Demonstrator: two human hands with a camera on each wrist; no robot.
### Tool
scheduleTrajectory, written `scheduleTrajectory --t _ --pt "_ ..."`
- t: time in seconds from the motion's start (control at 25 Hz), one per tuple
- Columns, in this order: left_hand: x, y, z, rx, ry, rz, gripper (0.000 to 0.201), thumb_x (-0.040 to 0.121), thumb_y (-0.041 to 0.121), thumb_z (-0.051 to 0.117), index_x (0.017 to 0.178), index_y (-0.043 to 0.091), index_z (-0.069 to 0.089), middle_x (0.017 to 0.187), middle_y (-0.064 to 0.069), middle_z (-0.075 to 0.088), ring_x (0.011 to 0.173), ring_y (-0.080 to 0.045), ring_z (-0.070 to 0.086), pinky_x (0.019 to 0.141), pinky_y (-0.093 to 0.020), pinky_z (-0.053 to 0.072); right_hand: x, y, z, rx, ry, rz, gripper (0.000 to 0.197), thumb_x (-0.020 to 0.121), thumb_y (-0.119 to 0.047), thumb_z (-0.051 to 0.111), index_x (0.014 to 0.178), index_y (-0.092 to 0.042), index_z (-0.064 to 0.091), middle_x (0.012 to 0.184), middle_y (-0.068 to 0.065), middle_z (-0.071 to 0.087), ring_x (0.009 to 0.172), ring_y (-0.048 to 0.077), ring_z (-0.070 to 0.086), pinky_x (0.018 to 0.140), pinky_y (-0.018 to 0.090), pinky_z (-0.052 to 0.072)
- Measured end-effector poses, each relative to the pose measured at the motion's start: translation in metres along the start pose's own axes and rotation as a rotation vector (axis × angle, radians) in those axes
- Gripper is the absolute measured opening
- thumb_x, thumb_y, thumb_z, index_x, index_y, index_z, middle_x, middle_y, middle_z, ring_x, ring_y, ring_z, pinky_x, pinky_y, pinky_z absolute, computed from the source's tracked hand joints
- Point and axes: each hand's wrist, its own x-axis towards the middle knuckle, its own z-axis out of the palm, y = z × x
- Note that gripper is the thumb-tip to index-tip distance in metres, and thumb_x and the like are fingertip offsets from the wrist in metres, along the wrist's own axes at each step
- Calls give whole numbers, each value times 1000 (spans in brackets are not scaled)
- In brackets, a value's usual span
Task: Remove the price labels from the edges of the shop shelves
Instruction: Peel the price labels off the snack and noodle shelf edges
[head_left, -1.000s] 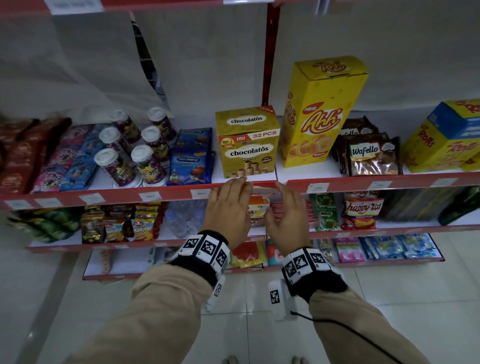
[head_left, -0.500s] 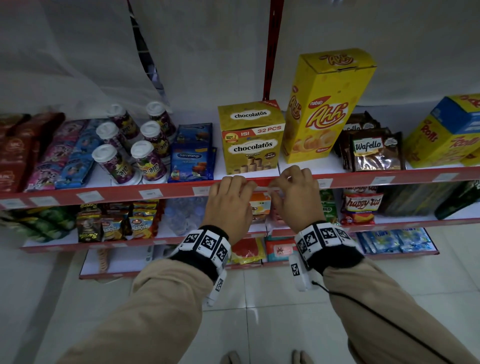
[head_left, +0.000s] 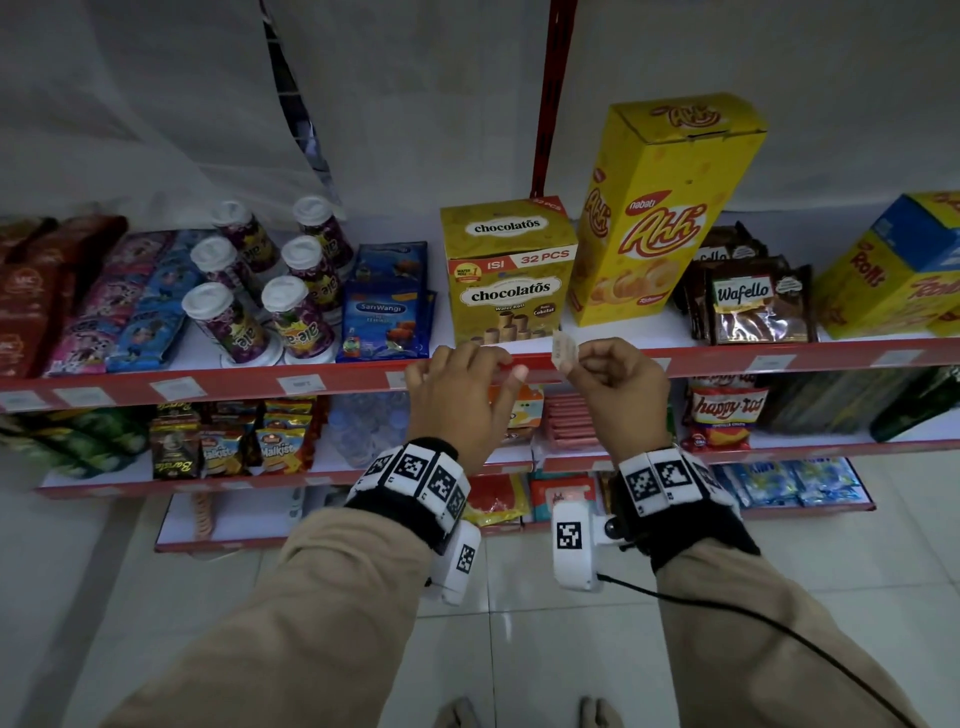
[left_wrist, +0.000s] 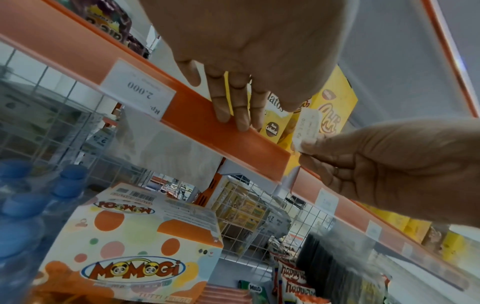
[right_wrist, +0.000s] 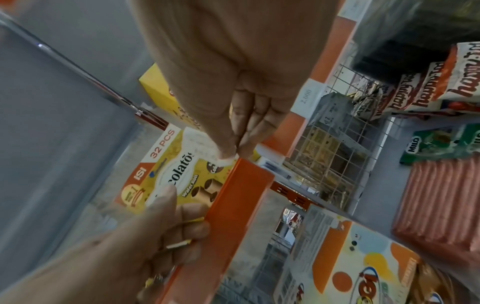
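Note:
A small white price label (head_left: 565, 351) stands free of the red shelf edge (head_left: 727, 358), pinched between thumb and forefinger of my right hand (head_left: 574, 366), just in front of the chocolatos box (head_left: 506, 275). The right wrist view shows the same pinch on the label (right_wrist: 203, 146). My left hand (head_left: 493, 364) lies beside it with its fingers (left_wrist: 235, 107) laid flat over the edge strip (left_wrist: 207, 123), holding nothing. Other labels remain in the strip: one reading 2.000 (left_wrist: 139, 90) to the left, more along the edge (head_left: 301, 384) and to the right (head_left: 774, 362).
The shelf carries cups (head_left: 296, 317), a blue packet (head_left: 384, 312), a tall yellow Ahh box (head_left: 654, 218) and Wafello packs (head_left: 758, 301). Below are a Momogi box (left_wrist: 135, 246), water bottles (left_wrist: 23, 216) and happy tos bags (head_left: 727, 415). The floor is tiled.
My right hand has pulled the label out of the shelf edge strip and lifted it slightly. The left hand has stayed on the edge.

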Motion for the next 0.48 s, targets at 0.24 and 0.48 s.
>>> scheduleTrajectory --t 0.24,0.48 --pt "0 0 11 -234 58 -71 29 95 50 45 101 31 65 107 11 55 105 -17 40 80 -34 21 -29 3 30 250 -89 157 17 75 -5 77 85 -5 63 69 7 64 65 14 61 64 27 53" --pt "2 -7 8 -166 56 -9 26 93 49 51 93 28 65 103 12 56 101 -17 42 74 -31 14 -26 2 29 95 -135 42 21 82 -9 70 102 -12 61 85 4 66 75 14 63 69 27 53"
